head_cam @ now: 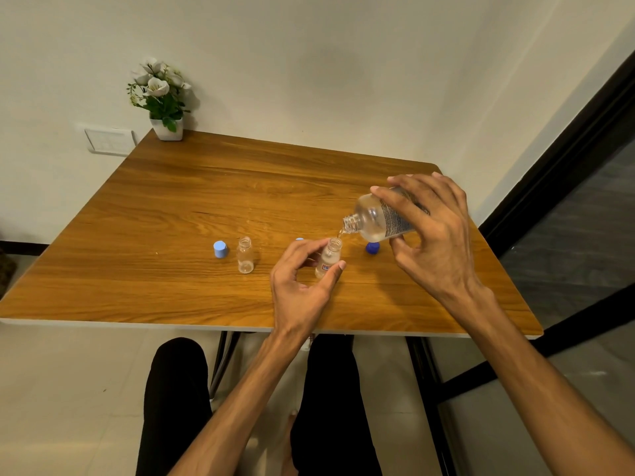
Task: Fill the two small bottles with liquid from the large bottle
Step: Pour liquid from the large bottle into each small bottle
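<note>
My right hand grips the large clear bottle, tipped with its open neck pointing down-left. A thin stream of clear liquid runs from that neck into a small labelled bottle. My left hand holds this small bottle upright on the wooden table between thumb and fingers. A second small clear bottle stands open and untouched further left.
A light blue cap lies left of the second small bottle. A dark blue cap lies under the tipped bottle, and another light blue cap peeks out behind my left fingers. A potted white flower stands at the far left corner.
</note>
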The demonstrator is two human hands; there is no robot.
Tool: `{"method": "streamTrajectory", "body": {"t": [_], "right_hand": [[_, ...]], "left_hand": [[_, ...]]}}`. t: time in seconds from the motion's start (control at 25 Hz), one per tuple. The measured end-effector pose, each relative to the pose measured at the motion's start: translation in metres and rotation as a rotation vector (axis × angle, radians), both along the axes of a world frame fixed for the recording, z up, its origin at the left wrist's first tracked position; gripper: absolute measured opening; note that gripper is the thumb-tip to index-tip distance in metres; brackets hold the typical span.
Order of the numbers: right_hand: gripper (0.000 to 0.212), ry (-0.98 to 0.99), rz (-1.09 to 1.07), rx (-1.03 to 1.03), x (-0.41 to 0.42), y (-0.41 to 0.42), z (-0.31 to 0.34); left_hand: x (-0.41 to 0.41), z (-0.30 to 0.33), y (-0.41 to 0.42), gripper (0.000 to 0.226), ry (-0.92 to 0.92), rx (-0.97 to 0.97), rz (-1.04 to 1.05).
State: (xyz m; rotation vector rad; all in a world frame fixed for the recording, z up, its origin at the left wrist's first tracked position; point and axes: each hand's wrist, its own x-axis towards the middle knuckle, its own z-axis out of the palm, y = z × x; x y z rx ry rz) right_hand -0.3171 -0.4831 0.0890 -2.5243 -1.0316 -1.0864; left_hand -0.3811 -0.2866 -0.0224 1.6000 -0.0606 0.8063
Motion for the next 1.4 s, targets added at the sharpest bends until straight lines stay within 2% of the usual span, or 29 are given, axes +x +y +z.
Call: {"method": "streamTrajectory", "body": {"t": [1.4], "right_hand": [[0.073, 0.001, 0.014, 0.007, -0.003, -0.001, -0.013]], "left_hand": [[-0.001, -0.002, -0.003, 0.04, 0.0, -0.007, -0.009]]}}
